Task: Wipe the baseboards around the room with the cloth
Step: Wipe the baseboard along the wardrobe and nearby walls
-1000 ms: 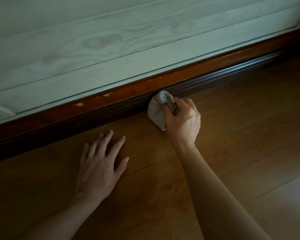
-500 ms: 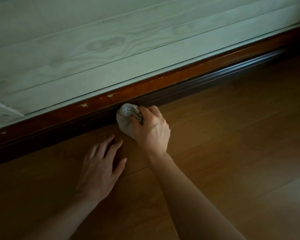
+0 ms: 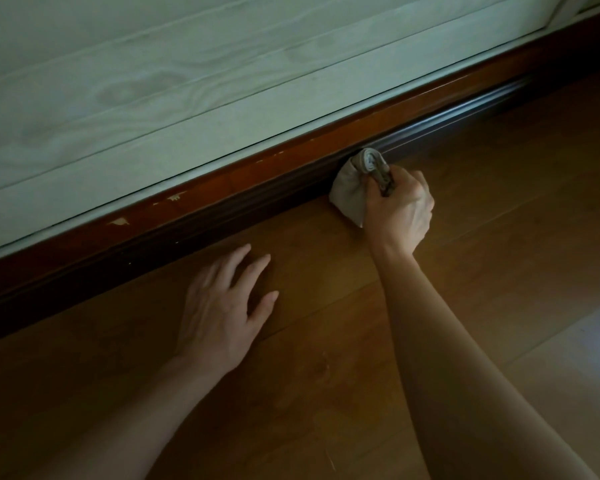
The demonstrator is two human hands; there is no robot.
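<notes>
I read the cloth (image 3: 350, 194) as soft, matt grey fabric, the baseboard (image 3: 257, 181) as dark reddish wood under a glossy lacquer chipped in pale spots, the floor (image 3: 482, 209) as smooth wooden planks with a low sheen, and the panelling (image 3: 153, 81) as pale, matt, grain-patterned wood.

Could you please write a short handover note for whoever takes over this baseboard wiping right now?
Right hand: grips the bunched cloth, which is held against the dark baseboard.
Left hand: holds nothing and rests flat on the wooden floor, fingers spread.
Done: wiping is under way; the wiped stretch cannot be told apart.
Left: the baseboard runs on to both sides of the cloth.
</notes>
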